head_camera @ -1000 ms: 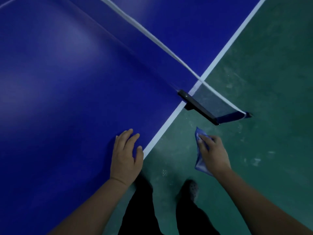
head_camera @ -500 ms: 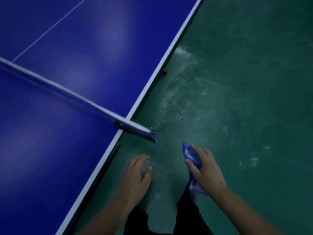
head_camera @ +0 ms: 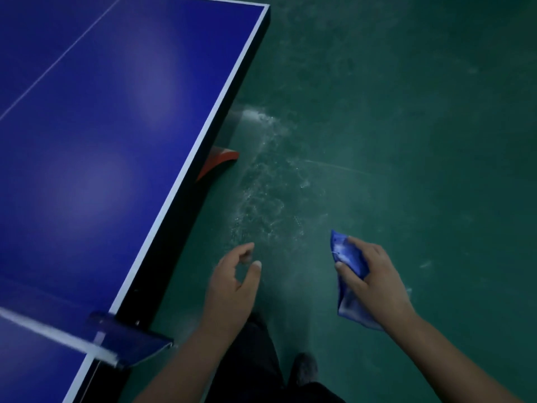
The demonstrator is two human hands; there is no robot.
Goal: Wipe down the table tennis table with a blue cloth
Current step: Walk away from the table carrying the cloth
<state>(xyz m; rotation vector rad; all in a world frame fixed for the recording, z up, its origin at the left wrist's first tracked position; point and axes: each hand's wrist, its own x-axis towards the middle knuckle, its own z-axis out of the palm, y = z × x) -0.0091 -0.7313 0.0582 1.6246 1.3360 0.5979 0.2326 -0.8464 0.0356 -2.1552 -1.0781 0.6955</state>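
Green flooring [head_camera: 406, 112] fills the right side of the view, marked by a pale scuffed or wet-looking patch [head_camera: 261, 199] near the table tennis table [head_camera: 101, 141]. Its blue top occupies the left side, bordered by a white edge line [head_camera: 203, 135], with the net [head_camera: 43, 333] and its clamp bracket [head_camera: 128, 341] at lower left. An orange-red foot [head_camera: 220, 159] of the undercarriage projects from beneath the edge.

The person stands on the floor beside the long edge, dark trousers [head_camera: 252, 359] and one shoe [head_camera: 303, 370] visible below.

- Right hand [head_camera: 374, 283]: fingers curled round the blue cloth [head_camera: 348, 274], thumb pressing it on the near side. The cloth is bunched, one corner pointing up and the rest hanging below the palm. It is over the floor, well apart from the tabletop, so no wiping contact exists at present.
- Left hand [head_camera: 232, 283]: holds nothing; fingers loosely curled, thumb apart from them, also over the floor, near the table's edge but not touching it.

Judgement: the bunched grip suits carrying, not wiping. The stance faces the half beyond the net, probably the section to be wiped next; the cloth should be flattened under the palm before contact
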